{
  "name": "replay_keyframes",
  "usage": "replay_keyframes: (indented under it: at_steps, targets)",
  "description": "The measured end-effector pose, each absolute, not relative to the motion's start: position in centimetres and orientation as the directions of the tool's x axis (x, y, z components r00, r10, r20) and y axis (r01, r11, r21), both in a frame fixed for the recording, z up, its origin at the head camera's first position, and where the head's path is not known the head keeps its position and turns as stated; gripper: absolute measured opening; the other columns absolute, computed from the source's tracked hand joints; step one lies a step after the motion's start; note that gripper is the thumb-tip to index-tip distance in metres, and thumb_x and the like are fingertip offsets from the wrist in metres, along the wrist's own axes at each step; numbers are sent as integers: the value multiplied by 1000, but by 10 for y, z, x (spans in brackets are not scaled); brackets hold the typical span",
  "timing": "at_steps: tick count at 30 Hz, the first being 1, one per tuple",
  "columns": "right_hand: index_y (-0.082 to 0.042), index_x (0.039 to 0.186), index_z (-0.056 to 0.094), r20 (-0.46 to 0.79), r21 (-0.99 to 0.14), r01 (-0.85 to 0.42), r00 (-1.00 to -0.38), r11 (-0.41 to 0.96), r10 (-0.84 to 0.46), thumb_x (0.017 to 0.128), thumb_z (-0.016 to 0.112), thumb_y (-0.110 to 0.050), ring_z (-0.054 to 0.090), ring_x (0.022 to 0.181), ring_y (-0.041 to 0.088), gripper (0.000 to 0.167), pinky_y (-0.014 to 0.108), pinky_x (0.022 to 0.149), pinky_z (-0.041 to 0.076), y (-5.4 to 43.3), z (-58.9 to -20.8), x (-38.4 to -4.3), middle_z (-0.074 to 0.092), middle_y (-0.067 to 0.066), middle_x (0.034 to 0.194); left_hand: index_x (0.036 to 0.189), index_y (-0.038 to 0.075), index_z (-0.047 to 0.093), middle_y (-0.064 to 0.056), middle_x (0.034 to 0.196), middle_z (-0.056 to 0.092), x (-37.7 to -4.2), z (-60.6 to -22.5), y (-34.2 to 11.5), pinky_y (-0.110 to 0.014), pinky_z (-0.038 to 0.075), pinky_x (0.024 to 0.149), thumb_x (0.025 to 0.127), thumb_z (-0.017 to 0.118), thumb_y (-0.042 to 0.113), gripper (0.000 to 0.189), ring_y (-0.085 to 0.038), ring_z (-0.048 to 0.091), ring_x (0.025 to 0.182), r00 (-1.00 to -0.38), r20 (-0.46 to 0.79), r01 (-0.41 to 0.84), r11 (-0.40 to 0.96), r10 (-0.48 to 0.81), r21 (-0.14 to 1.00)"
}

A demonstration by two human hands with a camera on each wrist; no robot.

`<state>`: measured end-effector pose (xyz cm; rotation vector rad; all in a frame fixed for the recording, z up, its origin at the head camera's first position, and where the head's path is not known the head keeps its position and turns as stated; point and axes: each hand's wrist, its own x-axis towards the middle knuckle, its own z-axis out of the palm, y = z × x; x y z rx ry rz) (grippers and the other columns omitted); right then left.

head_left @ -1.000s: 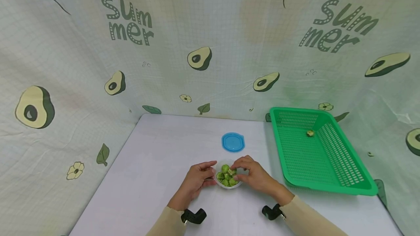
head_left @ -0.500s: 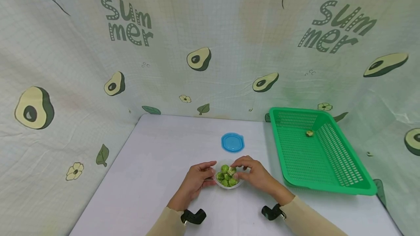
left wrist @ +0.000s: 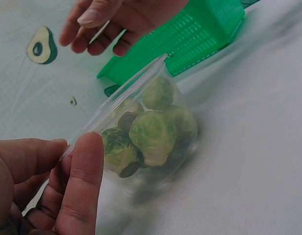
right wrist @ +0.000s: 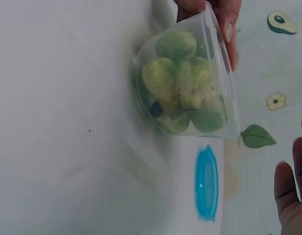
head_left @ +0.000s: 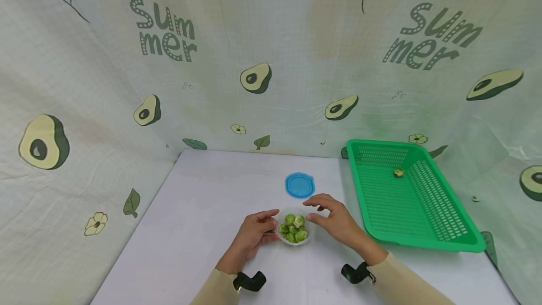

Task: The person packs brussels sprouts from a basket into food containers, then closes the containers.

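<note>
A small clear plastic container (head_left: 295,243) stands on the white table, filled with several Brussels sprouts (head_left: 300,235). My left hand (head_left: 253,230) holds it at its left side; in the left wrist view the thumb and fingers pinch a corner of its rim (left wrist: 160,61). Just off the container's right edge hovers my right hand (head_left: 336,220), fingers apart and loosely bent, with nothing in it. The right wrist view shows the sprouts (right wrist: 162,76) through the container's wall, and part of that right hand (right wrist: 295,188) at the right edge.
Behind the container lies a blue lid (head_left: 299,185), flat on the table. To the right is a large green basket (head_left: 362,192) with a single Brussels sprout (head_left: 398,173) inside. A curtain printed with avocados (head_left: 256,79) hangs behind the table.
My right hand has let go of a Brussels sprout among the others in the container and lifted away to the right. The left hand keeps its hold on the container.
</note>
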<state>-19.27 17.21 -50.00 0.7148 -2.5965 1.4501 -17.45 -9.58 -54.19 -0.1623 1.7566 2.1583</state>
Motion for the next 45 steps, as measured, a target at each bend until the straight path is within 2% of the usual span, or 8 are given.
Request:
replay_keyframes:
  at_steps: [8,15,25,29,38,40,42,45]
  targets:
    - [-20,124,76,401,-743,-527,-844,413,-356,94,81,-13,62,106,9,31,33,88,59,178,-484,-191,72,1,123,146,-1,61,-3,97,62,-175,-541,-97,-28,66,74,101,68,4,45,-13,62,84,-933,-302,-335,-164,198,928]
    - [-7,121,75,512,-714,-597,-802,366,-309,90,79,3,62,101,3,32,23,80,59,189,-458,-188,72,3,114,146,-1,61,-3,97,63,-175,-541,-97,-28,66,75,101,68,4,46,-13,62,84,-929,-314,-346,-164,195,924]
    - [4,124,72,549,-704,-585,-808,402,-215,90,76,10,61,102,-6,35,9,83,52,236,-402,-202,64,-26,116,146,-1,60,-3,98,63,-175,-542,-98,-28,66,74,101,68,3,46,-13,63,84,-932,-308,-339,-161,193,927]
    - [2,127,72,567,-676,-579,-804,457,-180,90,76,10,62,104,-6,38,7,84,52,267,-383,-219,66,-26,117,146,-1,61,-3,98,64,-176,-543,-97,-28,65,73,101,69,4,46,-13,63,84,-929,-310,-345,-168,199,924]
    - [-14,146,63,439,-675,-451,-882,585,-173,103,70,-11,50,118,-14,43,4,85,46,336,-369,-258,53,-30,134,145,0,62,-3,99,64,-176,-543,-97,-28,66,74,100,69,3,46,-13,63,83,-928,-319,-351,-165,192,922]
    - [-16,148,61,402,-680,-407,-903,610,-154,105,69,-19,47,118,-15,44,3,85,44,346,-371,-266,52,-27,136,145,0,62,-3,99,64,-176,-543,-97,-28,66,73,100,69,3,46,-13,63,83,-928,-319,-351,-167,191,921]
    - [-19,152,58,354,-690,-355,-926,631,-134,106,67,-27,48,120,-12,48,4,85,44,355,-376,-274,53,-17,142,145,-1,61,-3,98,64,-176,-543,-97,-28,66,73,100,69,2,46,-13,63,83,-928,-321,-353,-171,192,920]
    - [-24,158,51,269,-710,-268,-958,652,-102,106,63,-41,50,129,6,55,19,94,49,368,-386,-285,50,5,154,145,-1,62,-3,98,64,-176,-543,-96,-28,65,73,99,69,2,47,-12,63,83,-927,-326,-358,-178,188,916]
